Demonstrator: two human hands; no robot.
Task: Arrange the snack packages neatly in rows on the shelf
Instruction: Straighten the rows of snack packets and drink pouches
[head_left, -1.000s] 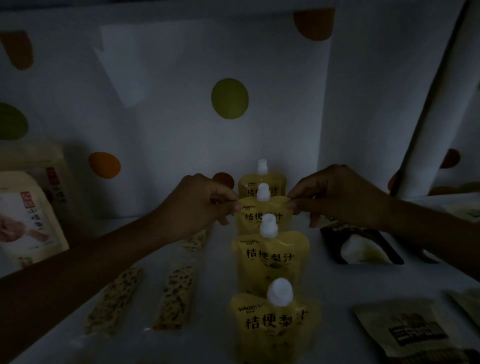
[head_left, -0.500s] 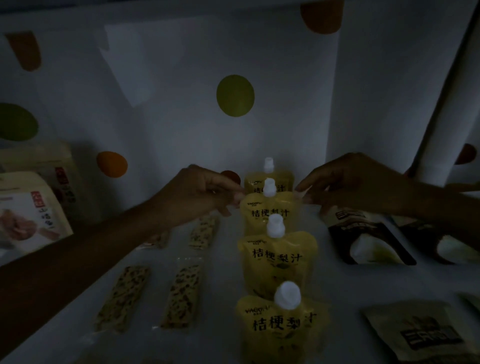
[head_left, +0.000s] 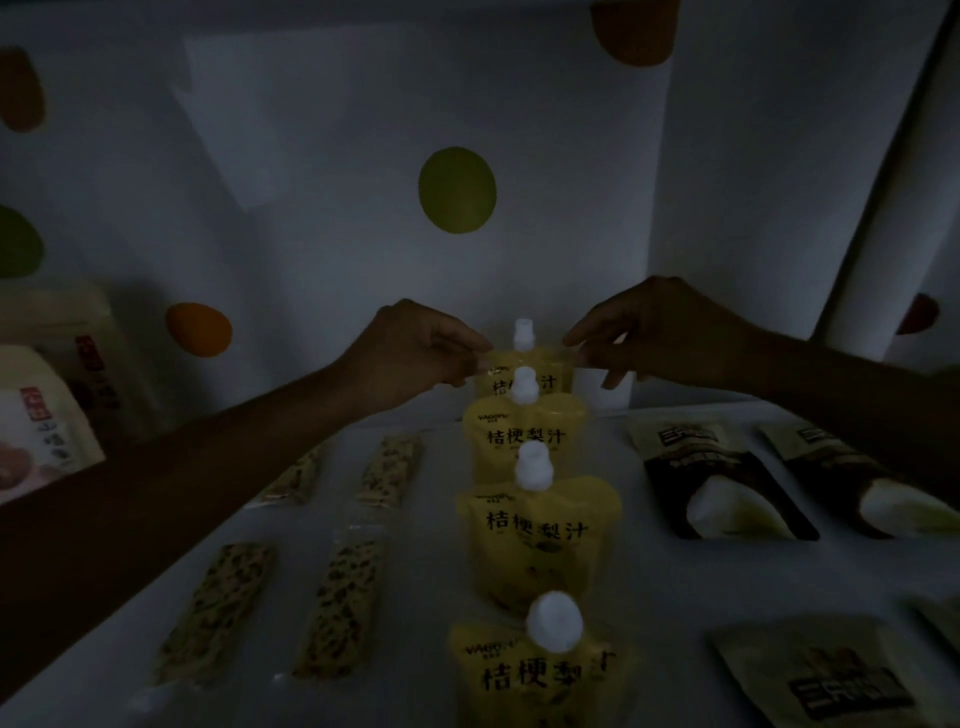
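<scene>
Four yellow spouted juice pouches stand in a single file on the white shelf (head_left: 441, 525), from the front pouch (head_left: 540, 675) through the third (head_left: 535, 530) and second (head_left: 524, 436) to the rearmost pouch (head_left: 550, 364) by the back wall. My left hand (head_left: 415, 353) pinches the rearmost pouch's top left corner. My right hand (head_left: 660, 332) pinches its top right corner with thumb and fingertips. The light is very dim.
Seeded snack bars lie flat in two rows at left (head_left: 215, 608) (head_left: 340, 608) (head_left: 392, 470). Dark packs (head_left: 717, 483) (head_left: 852, 478) and a tan pack (head_left: 810, 675) lie at right. White bags (head_left: 36, 426) stand at far left. A dotted wall closes the back.
Both hands let go of the second-from-back pouch and moved farther back to the rearmost pouch's top corners. The camera came closer.
</scene>
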